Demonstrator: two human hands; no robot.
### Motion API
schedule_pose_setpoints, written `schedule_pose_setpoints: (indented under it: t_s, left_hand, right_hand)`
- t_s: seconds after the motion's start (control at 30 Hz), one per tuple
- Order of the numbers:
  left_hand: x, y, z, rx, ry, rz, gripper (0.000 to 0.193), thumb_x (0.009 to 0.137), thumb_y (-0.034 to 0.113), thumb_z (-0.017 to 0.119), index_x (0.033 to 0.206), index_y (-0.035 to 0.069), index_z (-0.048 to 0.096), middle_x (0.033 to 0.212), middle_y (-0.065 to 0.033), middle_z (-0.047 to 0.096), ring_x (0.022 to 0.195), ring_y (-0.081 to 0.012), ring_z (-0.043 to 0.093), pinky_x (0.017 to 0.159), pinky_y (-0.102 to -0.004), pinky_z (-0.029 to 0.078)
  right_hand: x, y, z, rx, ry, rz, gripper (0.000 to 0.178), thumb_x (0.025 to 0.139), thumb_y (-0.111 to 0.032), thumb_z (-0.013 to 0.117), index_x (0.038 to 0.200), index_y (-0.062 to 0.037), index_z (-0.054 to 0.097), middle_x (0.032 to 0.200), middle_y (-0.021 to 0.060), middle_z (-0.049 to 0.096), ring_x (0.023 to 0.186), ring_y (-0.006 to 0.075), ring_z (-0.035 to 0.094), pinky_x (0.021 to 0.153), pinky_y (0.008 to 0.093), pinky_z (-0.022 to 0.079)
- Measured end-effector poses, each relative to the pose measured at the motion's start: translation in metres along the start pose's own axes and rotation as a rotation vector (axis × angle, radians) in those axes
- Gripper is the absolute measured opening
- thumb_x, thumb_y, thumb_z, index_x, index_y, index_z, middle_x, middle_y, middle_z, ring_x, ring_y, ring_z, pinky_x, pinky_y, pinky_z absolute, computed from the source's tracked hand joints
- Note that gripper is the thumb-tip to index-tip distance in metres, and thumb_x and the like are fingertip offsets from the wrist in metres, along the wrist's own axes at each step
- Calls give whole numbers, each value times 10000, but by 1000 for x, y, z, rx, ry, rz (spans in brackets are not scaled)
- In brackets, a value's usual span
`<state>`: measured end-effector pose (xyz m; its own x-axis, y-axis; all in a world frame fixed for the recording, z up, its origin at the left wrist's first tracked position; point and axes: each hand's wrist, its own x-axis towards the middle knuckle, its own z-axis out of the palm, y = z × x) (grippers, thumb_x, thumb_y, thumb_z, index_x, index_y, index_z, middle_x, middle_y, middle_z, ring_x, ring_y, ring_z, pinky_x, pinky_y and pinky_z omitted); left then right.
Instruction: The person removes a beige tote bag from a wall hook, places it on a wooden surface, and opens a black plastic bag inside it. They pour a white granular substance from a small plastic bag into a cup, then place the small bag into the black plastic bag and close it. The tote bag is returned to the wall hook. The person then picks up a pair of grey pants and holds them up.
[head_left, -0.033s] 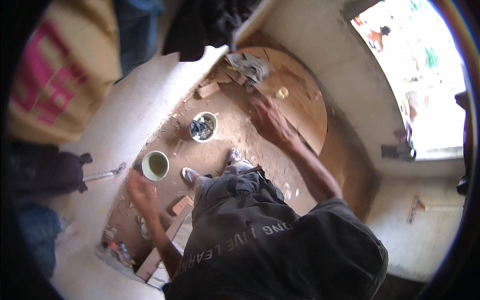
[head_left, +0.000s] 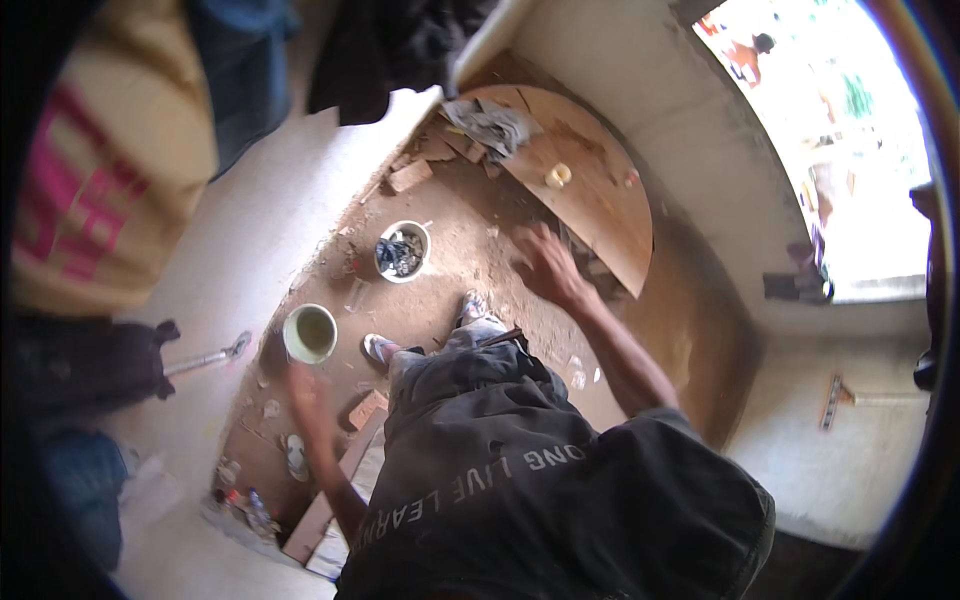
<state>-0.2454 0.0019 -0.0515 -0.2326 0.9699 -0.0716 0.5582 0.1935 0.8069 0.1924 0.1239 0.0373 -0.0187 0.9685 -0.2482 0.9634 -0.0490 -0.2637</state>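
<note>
My right hand (head_left: 548, 265) is raised in mid-air over the dirt floor, near the straight edge of a round-edged brown board (head_left: 590, 190). Its fingers are apart, and nothing shows in them. My left hand (head_left: 310, 398) hangs just below a pale bucket (head_left: 289, 336) with greenish liquid or lining inside. Motion blurs its fingers, so their pose is unclear, and no object is seen in it. Farther off, between the two hands, stands a white bucket (head_left: 428, 256) with dark and grey scraps inside.
Broken bricks (head_left: 410, 176) and a crumpled grey cloth (head_left: 495, 125) lie at the far end. A brick (head_left: 367, 409) sits beside my left forearm. Clothes and a tan bag (head_left: 140, 150) hang at the left wall. A window opening (head_left: 850, 120) is at right.
My left hand has shifted right and toward me, away from the bucket's side. My right hand has dropped slightly toward me, off the board's edge. The view has moved slightly.
</note>
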Motion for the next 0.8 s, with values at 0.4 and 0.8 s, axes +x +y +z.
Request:
schedule_pose_setpoints:
  t_s: [0.4,0.8]
  left_hand:
    - [18,-37,206,151,-558,-286,395,990,152,610,1342,-26,587,966,-124,673,873,-239,663,822,-381,548]
    - [-25,158,406,225,-800,-325,535,981,158,679,1450,-51,531,1334,-205,669,1222,-243,643,1027,-344,501]
  right_hand:
    - [-215,334,294,698,-146,888,437,879,-310,710,1187,-1,723,1080,217,761,1062,350,728,954,427,551]
    - [-185,503,253,1358,121,1207,502,1005,-249,657,1446,-31,556,1315,96,661,1028,207,701,800,394,596]
